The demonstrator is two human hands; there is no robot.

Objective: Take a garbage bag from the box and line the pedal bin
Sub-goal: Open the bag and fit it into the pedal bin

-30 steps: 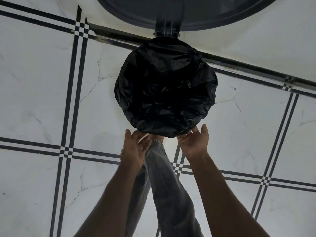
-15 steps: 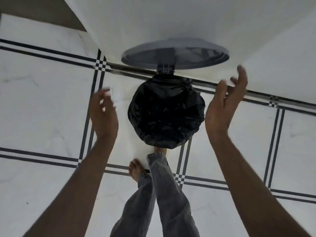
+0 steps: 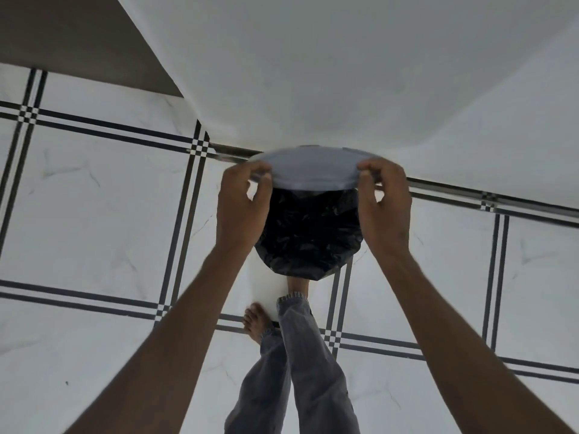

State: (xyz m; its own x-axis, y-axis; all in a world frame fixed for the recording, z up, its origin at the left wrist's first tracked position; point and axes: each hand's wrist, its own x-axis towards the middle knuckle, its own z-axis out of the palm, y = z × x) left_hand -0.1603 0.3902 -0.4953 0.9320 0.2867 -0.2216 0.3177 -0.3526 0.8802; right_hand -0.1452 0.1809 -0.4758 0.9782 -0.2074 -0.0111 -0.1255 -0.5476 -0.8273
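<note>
Black plastic — the garbage bag (image 3: pixel 308 233) — already fills the mouth of the pedal bin (image 3: pixel 300 270), its edge folded out over the rim so that none of the bin's own wall shows from above. The bin stands on the tiled floor (image 3: pixel 94 214) against the white wall (image 3: pixel 344 73), with one bare foot at the bin's near side, probably on the pedal, though the pedal itself is hidden.

Above the far half of the bin hangs the grey lid (image 3: pixel 308 170), tilted, its hinge side toward the wall and its free edge toward the person. The left hand (image 3: pixel 242 211) pinches the lid's left rim, the right hand (image 3: pixel 383 208) its right rim — thumbs and fingers closed on the edge, one hand each side of the bin, equally near. The lid's width runs from hand to hand, parallel to the wall.

Lining looks finished; the remaining move is likely to swing the free edge down toward the bin's near rim.
</note>
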